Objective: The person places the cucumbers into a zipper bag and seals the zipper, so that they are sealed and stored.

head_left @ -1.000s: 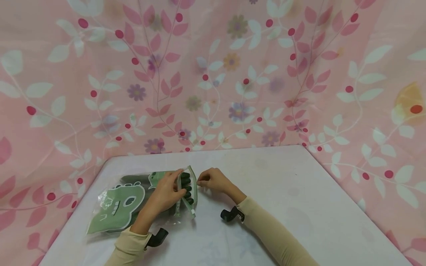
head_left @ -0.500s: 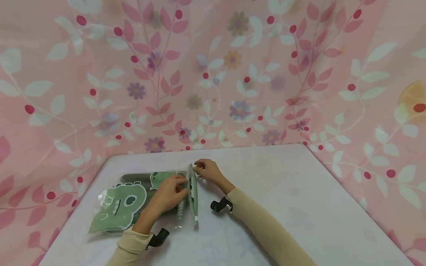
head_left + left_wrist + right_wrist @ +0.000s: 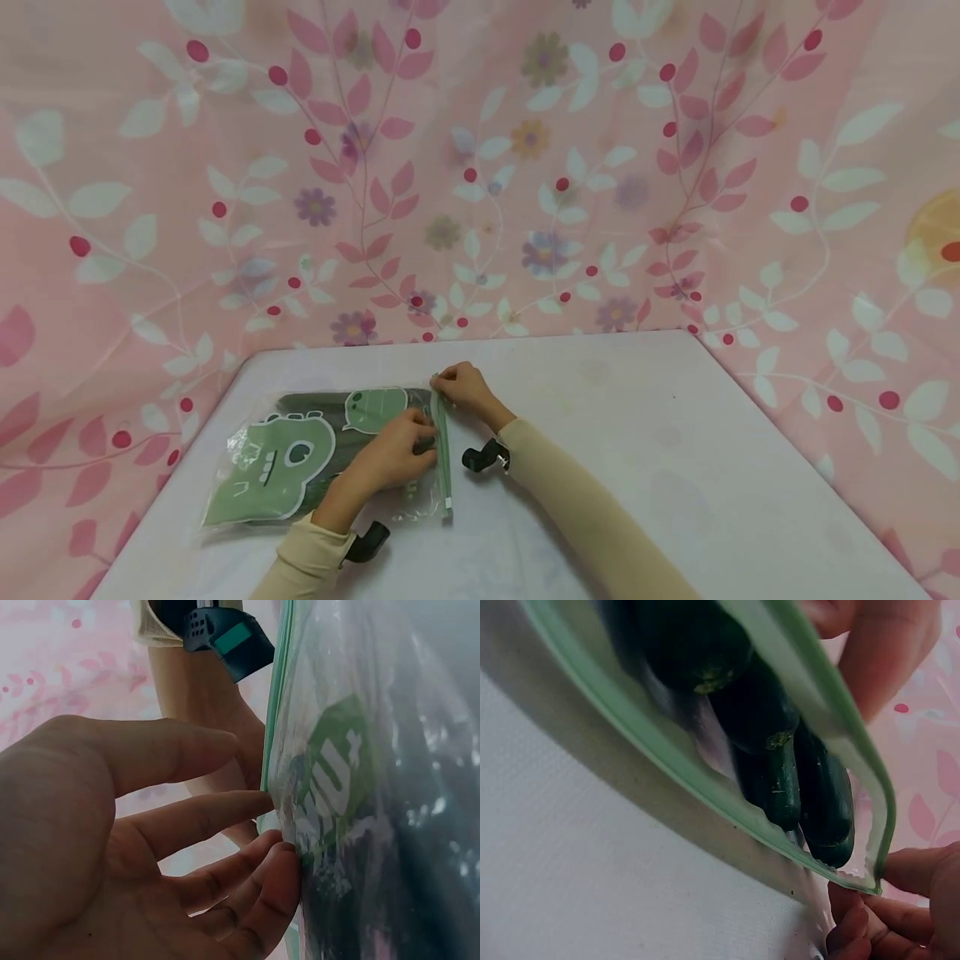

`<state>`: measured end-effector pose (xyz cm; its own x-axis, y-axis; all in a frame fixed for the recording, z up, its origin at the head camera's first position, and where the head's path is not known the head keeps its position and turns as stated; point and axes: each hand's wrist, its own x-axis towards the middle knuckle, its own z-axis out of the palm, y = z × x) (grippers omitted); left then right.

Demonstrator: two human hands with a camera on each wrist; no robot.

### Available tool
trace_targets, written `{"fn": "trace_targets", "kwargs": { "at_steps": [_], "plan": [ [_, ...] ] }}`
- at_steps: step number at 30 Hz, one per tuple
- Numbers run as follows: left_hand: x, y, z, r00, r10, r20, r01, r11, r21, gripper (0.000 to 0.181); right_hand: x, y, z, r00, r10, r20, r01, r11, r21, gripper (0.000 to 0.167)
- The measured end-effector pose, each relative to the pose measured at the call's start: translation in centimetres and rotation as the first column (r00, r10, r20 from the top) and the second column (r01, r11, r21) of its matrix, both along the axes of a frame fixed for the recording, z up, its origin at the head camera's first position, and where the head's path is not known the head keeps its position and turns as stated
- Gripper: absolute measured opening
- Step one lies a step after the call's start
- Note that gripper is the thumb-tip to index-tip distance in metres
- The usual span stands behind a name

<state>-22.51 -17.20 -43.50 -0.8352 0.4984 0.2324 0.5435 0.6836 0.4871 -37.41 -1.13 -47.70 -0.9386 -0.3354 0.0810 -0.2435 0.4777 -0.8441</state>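
A clear zip bag (image 3: 262,487) with a green cartoon print lies flat on the left of the table. Several dark green cucumbers (image 3: 772,780) show inside its gaping mouth in the right wrist view. My right hand (image 3: 467,389) pinches the far corner of the bag's green zip strip (image 3: 660,761) between thumb and fingers. My left hand (image 3: 390,457) rests on the bag's upper side near the mouth, its fingers loosely bent and their tips touching the plastic (image 3: 330,795). A small white slider (image 3: 448,502) sits at the strip's near end.
The white-covered table (image 3: 637,467) extends to the right of the bag. A pink floral curtain (image 3: 510,208) hangs behind and at both sides. Black wrist cameras (image 3: 486,455) stick out from both sleeves.
My right hand has moved away from me to the strip's far corner and taken hold of it. The bag's mouth, gaping upward before, now lies lower and flatter; my left hand has shifted slightly rightward and nearer.
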Motion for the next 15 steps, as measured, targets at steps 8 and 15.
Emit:
{"fn": "trace_targets", "kwargs": {
  "at_steps": [8, 15],
  "plan": [
    [0.30, 0.36, 0.07, 0.999, 0.006, 0.041, -0.004, 1.000, -0.030, 0.031, 0.13, -0.27, 0.40, 0.998, -0.045, 0.031, 0.046, 0.999, -0.006, 0.014],
    [0.30, 0.19, 0.24, 0.999, -0.042, 0.015, 0.043, 0.997, -0.068, 0.026, 0.14, -0.12, 0.40, 0.999, -0.044, 0.002, 0.044, 0.999, -0.023, 0.013]
  ]
}}
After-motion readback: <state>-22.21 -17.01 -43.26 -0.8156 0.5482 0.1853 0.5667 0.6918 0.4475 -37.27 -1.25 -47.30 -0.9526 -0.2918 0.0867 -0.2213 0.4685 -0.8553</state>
